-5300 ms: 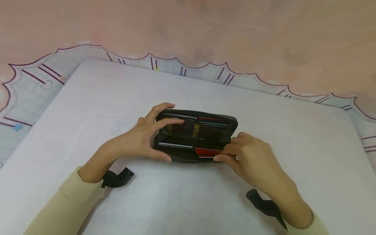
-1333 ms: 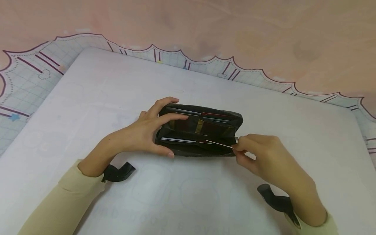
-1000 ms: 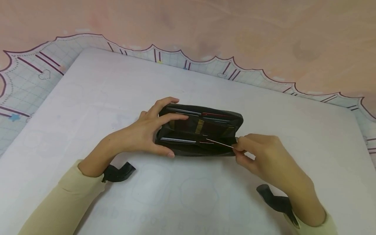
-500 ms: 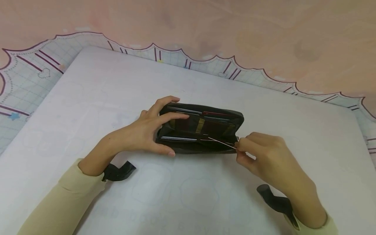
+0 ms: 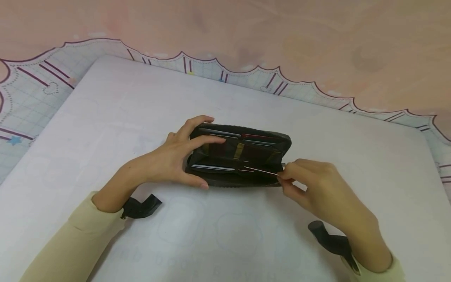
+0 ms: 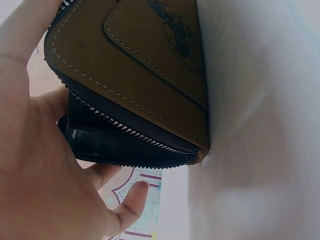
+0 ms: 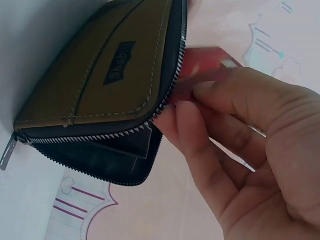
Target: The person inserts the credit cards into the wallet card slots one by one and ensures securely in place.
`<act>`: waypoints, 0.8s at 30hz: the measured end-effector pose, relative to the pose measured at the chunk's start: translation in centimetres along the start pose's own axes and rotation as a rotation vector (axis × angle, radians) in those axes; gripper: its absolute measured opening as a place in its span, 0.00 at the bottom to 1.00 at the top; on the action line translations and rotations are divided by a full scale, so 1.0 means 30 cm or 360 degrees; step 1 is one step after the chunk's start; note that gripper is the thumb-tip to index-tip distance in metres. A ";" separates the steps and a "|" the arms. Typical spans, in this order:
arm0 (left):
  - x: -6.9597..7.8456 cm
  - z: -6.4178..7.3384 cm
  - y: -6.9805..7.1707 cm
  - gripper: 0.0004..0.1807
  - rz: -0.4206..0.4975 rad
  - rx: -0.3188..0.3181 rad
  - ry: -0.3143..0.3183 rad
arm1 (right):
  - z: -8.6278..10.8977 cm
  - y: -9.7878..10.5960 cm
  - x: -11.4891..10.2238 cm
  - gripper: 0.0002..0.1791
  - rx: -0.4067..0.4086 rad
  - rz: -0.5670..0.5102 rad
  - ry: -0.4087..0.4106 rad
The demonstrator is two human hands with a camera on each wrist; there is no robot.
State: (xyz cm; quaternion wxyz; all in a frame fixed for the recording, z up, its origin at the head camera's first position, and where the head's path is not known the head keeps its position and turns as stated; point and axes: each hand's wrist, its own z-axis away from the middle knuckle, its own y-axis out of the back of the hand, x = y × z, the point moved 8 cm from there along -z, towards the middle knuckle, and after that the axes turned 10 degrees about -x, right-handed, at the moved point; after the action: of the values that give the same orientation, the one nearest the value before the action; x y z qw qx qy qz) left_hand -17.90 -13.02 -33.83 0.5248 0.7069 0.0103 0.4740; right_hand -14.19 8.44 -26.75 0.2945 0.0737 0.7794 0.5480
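Note:
A zip-around wallet (image 5: 229,181) stands unzipped on the table, its dark inside facing up. Its brown stitched outer side (image 6: 135,70) fills much of the left wrist view. My left hand (image 5: 169,160) grips the wallet's left end, thumb along the near side and fingers over the far side and inside. At the right end, my right hand (image 5: 317,186) pinches a card between thumb and fingers. In the right wrist view the card (image 7: 202,57) is red, partly hidden behind the wallet. From the head it appears edge-on as a thin slanting line above the near pockets.
More cards sit in the wallet's far slots (image 5: 225,134) and near left slot (image 5: 213,168). A zip pull (image 7: 8,151) hangs at one corner. The white tabletop (image 5: 225,102) borders a patterned cloth. Black straps (image 5: 142,206) hang from both wrists.
About five seconds ago the red card's face showed in the near right pocket; now it is pinched edge-on above it. Over the last second it has shifted only slightly. The left hand keeps its grip.

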 end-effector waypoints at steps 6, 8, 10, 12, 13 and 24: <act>-0.004 0.001 -0.003 0.50 -0.0005 0.0000 0.0001 | -0.012 -0.008 -0.014 0.18 -0.0034 0.0010 0.0012; -0.003 0.001 -0.002 0.50 -0.0010 0.0002 0.0000 | -0.018 -0.015 -0.029 0.17 -0.0038 0.0083 0.0029; -0.003 0.001 -0.001 0.50 -0.0011 0.0005 -0.0002 | -0.023 -0.024 -0.048 0.17 -0.0057 0.0179 0.0060; -0.003 0.002 0.001 0.50 -0.0007 0.0007 0.0001 | -0.026 -0.033 -0.070 0.16 -0.0080 0.0279 0.0104; -0.003 0.003 0.001 0.50 -0.0006 0.0008 0.0002 | -0.027 -0.036 -0.081 0.16 -0.0090 0.0323 0.0135; 0.002 0.005 0.004 0.50 -0.0010 -0.0003 -0.0007 | -0.011 -0.055 -0.119 0.22 -0.0261 0.0437 0.0208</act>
State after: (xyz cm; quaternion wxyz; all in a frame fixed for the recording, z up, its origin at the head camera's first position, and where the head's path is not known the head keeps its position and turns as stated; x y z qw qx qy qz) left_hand -17.84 -13.15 -33.69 0.5270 0.7074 0.0110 0.4709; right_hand -11.10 5.98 -26.80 0.1706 0.1193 0.7323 0.6484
